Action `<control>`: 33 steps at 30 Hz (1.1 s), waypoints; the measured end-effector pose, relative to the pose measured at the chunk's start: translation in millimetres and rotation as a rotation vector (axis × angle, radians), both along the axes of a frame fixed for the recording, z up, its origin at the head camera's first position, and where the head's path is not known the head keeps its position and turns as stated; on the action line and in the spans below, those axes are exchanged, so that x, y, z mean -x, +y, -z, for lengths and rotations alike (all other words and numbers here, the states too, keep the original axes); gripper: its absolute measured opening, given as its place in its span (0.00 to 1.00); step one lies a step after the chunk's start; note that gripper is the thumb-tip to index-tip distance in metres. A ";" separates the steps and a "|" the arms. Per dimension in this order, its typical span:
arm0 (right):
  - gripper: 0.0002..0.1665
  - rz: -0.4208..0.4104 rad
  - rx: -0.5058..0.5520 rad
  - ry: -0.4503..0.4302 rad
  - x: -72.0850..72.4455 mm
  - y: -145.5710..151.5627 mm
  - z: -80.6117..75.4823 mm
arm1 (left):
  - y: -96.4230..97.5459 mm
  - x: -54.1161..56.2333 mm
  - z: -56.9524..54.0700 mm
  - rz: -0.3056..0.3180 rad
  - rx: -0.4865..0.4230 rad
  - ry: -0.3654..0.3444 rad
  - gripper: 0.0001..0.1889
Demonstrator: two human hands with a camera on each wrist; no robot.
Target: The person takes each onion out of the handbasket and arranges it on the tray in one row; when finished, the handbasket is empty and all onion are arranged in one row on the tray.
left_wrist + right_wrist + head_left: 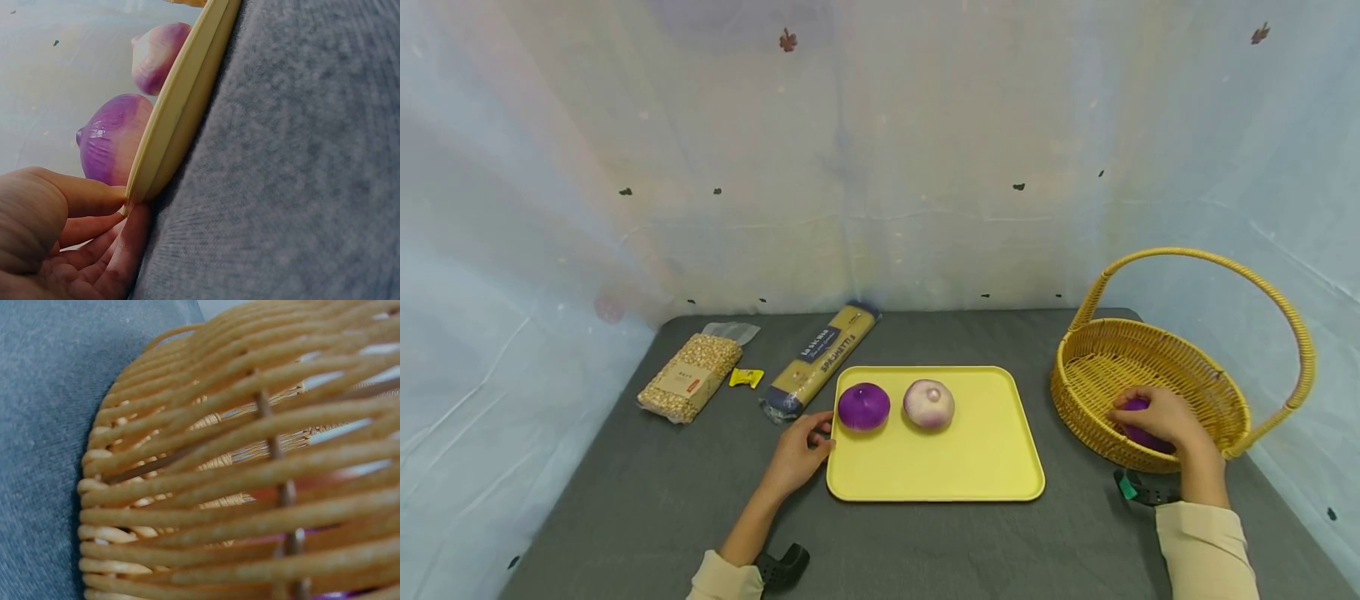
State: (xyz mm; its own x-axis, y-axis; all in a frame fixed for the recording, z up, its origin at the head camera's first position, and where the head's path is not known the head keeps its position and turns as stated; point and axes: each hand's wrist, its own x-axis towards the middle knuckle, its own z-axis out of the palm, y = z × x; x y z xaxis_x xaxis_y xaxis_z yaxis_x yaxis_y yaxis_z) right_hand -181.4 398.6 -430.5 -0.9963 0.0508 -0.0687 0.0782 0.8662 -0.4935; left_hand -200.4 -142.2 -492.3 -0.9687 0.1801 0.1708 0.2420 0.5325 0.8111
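My left hand [799, 454] pinches the left rim of a yellow tray [940, 471], thumb above and fingers below in the left wrist view. On the tray sit a deep purple onion [863, 407] near that hand and a paler, white-and-purple onion [929, 405] to its right. Over at the right, my right hand [1168, 419] reaches into a wicker basket [1071, 408], its fingers around another purple onion [1150, 440] that the hand partly covers. The basket's woven wall [187, 519] fills most of the right wrist view and hides that hand there.
A spaghetti packet [823, 358] lies behind the tray's left corner. Further left are a small yellow-wrapped sweet [746, 377] and a clear bag of pale beans or grains [692, 377]. The basket's tall handle [1262, 287] arches over its opening. A pale curtain [880, 167] hangs behind the dark tabletop.
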 end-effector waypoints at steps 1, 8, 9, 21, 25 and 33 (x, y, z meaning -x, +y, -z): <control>0.27 0.002 0.011 0.001 -0.4 -0.6 -0.9 | 0.0 -0.2 -0.1 0.000 0.000 -0.001 0.21; 0.26 -0.020 0.009 0.089 5.8 -14.7 -16.9 | -0.1 -0.7 -2.2 -0.002 0.002 -0.002 0.21; 0.26 -0.027 0.007 0.106 7.7 -18.4 -20.6 | -0.1 -0.7 -2.4 0.003 0.008 0.006 0.21; 0.21 -0.139 0.069 0.349 27.7 -74.3 -54.1 | 0.5 -1.3 -2.6 -0.001 0.006 0.013 0.21; 0.20 -0.197 0.082 0.381 33.1 -93.0 -57.4 | 0.6 -1.3 -3.0 0.000 0.002 0.009 0.21; 0.19 -0.286 0.099 0.382 40.2 -122.0 -55.8 | 0.6 -0.6 -0.5 -0.001 0.011 0.019 0.21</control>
